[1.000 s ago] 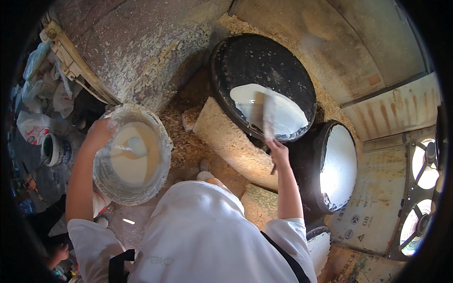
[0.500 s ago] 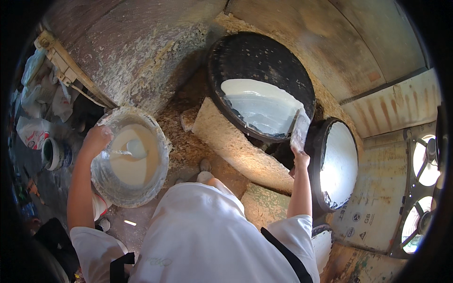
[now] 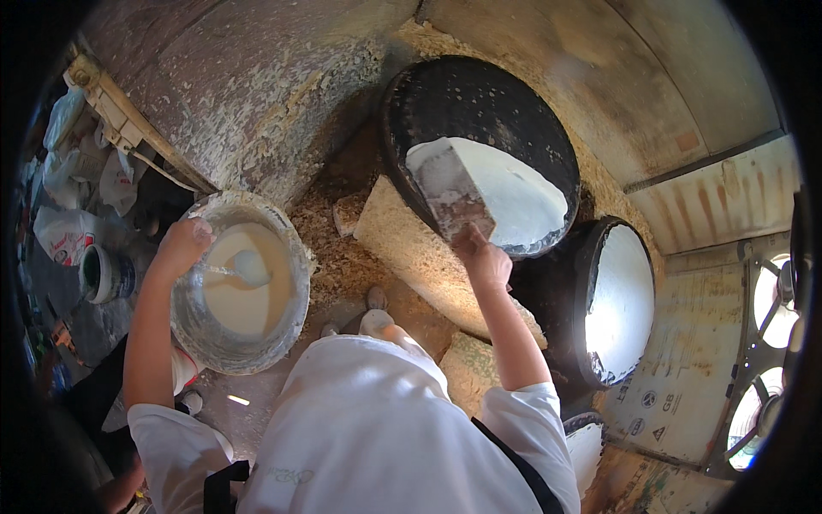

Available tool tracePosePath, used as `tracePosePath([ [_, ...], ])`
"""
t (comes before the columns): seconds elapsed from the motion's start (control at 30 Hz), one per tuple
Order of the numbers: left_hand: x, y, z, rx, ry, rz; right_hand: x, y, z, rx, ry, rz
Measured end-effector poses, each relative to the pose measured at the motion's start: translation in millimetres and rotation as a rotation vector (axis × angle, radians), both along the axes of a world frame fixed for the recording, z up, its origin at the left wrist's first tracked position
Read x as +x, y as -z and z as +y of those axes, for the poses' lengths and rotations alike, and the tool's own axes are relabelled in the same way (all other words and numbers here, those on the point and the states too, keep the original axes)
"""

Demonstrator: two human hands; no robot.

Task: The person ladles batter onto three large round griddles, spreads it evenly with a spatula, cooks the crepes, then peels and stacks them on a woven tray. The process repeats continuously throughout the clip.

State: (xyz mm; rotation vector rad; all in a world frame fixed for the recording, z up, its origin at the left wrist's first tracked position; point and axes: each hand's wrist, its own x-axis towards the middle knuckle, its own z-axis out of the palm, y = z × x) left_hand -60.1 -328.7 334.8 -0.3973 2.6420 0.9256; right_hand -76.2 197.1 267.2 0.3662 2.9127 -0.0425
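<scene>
White batter film covers the right half of the far round black griddle. Head view: right hand is closed around the handle end of a flat batter-smeared spreader blade; the blade extends up and left from the fingers, lying on the left edge of the film. Left hand grips the left rim of a grey metal bowl, fingers curled over the edge, thumb side inward.

Change from half a second earlier: the blade then stood at the griddle's right rim, by the second griddle; it is now at the film's left edge, and the film's left margin looks straighter. Bowl and left hand unchanged.

Containers: bowl holds cream-coloured batter with a ladle resting in it. Second round griddle, lower right, carries a full white batter layer. Small tin on the floor at left, contents not discernible.
</scene>
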Motion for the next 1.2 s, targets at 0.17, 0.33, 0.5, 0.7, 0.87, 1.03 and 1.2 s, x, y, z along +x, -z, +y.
tracePosePath([
  [0.17,-1.8,-1.6,-5.7,0.005,0.02,-0.036,2.2,-0.9,90.8,0.106,0.244,0.08],
  [0.33,3.1,-6.7,-5.8,0.056,-0.101,-0.07,18.7,4.4,169.7,-0.751,0.963,0.297],
  [0.5,-4.5,-9.7,0.3,0.07,-0.067,-0.074,-20.8,9.3,114.9,-1.262,0.911,0.138],
  [0.7,-12.4,-0.5,-1.0,0.125,-0.018,-0.023,-34.5,0.6,7.8,-0.559,0.163,0.075],
  [0.87,-12.3,1.2,0.7,0.098,-0.06,-0.03,-37.3,-5.5,10.5,-0.003,-0.008,-0.031],
  [1.03,-11.3,0.3,-4.7,0.086,-0.095,-0.074,-30.1,6.0,120.6,0.168,0.248,0.143],
  [1.2,-4.2,-2.8,-8.3,0.137,-0.122,-0.06,-9.2,5.3,190.5,-0.78,1.078,0.326],
])
